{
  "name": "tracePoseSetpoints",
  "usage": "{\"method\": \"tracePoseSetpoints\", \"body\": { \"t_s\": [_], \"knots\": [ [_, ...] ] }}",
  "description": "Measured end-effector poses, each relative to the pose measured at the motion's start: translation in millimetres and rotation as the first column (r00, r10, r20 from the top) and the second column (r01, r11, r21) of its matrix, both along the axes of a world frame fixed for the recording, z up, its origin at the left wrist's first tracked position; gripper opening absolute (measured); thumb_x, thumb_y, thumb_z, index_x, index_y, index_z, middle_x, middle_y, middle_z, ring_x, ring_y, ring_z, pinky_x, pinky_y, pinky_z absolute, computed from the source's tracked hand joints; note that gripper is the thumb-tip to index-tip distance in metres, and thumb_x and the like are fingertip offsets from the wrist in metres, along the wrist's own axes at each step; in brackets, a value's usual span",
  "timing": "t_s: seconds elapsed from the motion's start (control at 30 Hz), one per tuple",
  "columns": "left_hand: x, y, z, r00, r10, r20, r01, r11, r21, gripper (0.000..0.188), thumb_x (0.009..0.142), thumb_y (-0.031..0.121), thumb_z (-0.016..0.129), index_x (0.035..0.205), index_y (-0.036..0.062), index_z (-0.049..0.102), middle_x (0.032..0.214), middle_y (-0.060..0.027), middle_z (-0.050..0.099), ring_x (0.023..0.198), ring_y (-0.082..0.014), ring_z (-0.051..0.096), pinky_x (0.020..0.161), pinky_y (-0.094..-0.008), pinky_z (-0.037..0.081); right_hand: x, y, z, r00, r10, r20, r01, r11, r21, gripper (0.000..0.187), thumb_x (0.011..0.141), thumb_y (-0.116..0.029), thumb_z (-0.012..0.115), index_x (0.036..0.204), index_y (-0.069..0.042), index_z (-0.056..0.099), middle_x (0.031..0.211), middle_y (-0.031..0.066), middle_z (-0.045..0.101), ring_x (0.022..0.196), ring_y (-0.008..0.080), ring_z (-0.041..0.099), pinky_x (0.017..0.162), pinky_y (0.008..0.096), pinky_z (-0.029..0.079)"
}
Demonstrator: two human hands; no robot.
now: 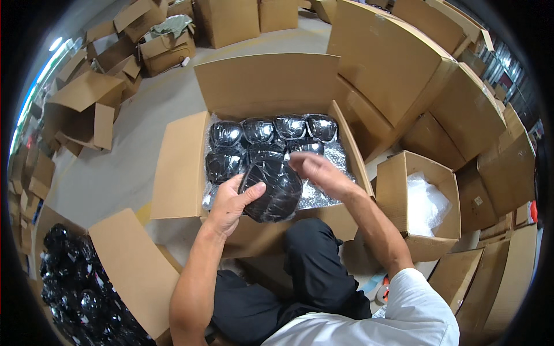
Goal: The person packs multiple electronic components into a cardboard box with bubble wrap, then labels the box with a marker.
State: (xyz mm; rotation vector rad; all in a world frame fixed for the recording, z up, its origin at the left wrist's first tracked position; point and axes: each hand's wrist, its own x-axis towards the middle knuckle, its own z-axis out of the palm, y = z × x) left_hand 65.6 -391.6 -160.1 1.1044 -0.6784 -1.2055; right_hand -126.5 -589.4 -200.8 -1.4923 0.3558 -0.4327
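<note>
The left grip [229, 202] was closed on a black shell [274, 193] in clear wrap, its thumb lying across the near face. The right grip [314, 167] was at the shell's upper right edge, beside a small white tag [287, 157]; it was blurred, so I cannot tell how wide it was or whether it pinched anything.

The held shell was over the front part of an open carton [248, 247], hiding some of what lay inside. Behind it, the packed shells [226, 134], also black and wrapped, sat in rows on bubble wrap [336, 157], with four along the far wall. The carton's back flap [265, 83] stood up and its left flap [180, 167] was folded outward.

To the right, a smaller box [391, 193] held clear plastic [426, 202]. At lower left, glossy black goods [86, 288] filled another box, beside its raised flap [134, 268].
</note>
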Motion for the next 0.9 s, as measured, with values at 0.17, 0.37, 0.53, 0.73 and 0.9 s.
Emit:
{"method": "tracePoseSetpoints", "body": {
  "t_s": [0.17,0.37,0.53,0.73,0.9],
  "knots": [
    [-1,-2,-12,0.985,0.158,0.072,-0.158,0.987,-0.006,0.053,0.094,0.024,0.076,0.131,-0.0056,0.053,0.117,-0.0092,0.066,0.099,-0.0138,0.066,0.087,-0.0271,0.054,0,35,1,1.000,0.009,-0.019,-0.004,0.976,0.217,0.058,0.087,-0.019,0.079,0.135,0.004,0.054,0.124,0.0090,0.065,0.113,0.0186,0.061,0.101,0.0350,0.049],
    [9,3,-13,0.957,0.212,0.200,-0.232,0.969,0.084,0.054,0.098,0.038,0.068,0.131,-0.0016,0.051,0.115,-0.0122,0.065,0.098,-0.0192,0.068,0.075,-0.0283,0.058,-43,-69,-40,0.618,-0.785,-0.053,0.783,0.607,0.136,0.036,0.101,-0.034,0.061,0.118,-0.002,0.058,0.100,0.0089,0.069,0.083,0.0187,0.070,0.075,0.0392,0.062],
    [1,0,-15,0.951,0.107,0.289,-0.151,0.980,0.133,0.051,0.100,0.035,0.066,0.132,-0.0030,0.053,0.113,-0.0130,0.066,0.095,-0.0182,0.069,0.075,-0.0278,0.058,-45,-96,-80,0.686,-0.696,-0.215,0.711,0.703,-0.009,0.039,0.101,-0.032,0.062,0.128,-0.006,0.054,0.118,0.0094,0.063,0.105,0.0227,0.066,0.087,0.0473,0.060],
    [-2,1,-6,0.946,0.083,0.314,-0.118,0.989,0.094,0.053,0.101,0.032,0.065,0.135,-0.0045,0.051,0.114,-0.0141,0.066,0.096,-0.0178,0.069,0.075,-0.0267,0.057,-57,-103,-78,0.813,-0.522,-0.259,0.578,0.777,0.250,0.042,0.102,-0.030,0.060,0.138,-0.009,0.052,0.122,0.0074,0.063,0.110,0.0235,0.064,0.091,0.0483,0.058],
    [-4,4,-10,0.949,0.097,0.299,-0.129,0.988,0.089,0.053,0.100,0.031,0.066,0.134,-0.0071,0.052,0.110,-0.0139,0.068,0.093,-0.0166,0.069,0.072,-0.0261,0.055,-63,-103,-77,0.783,-0.530,-0.326,0.602,0.778,0.180,0.049,0.100,-0.035,0.063,0.136,-0.004,0.051,0.115,0.0093,0.067,0.107,0.0230,0.065,0.090,0.0487,0.058]
  ]
}}
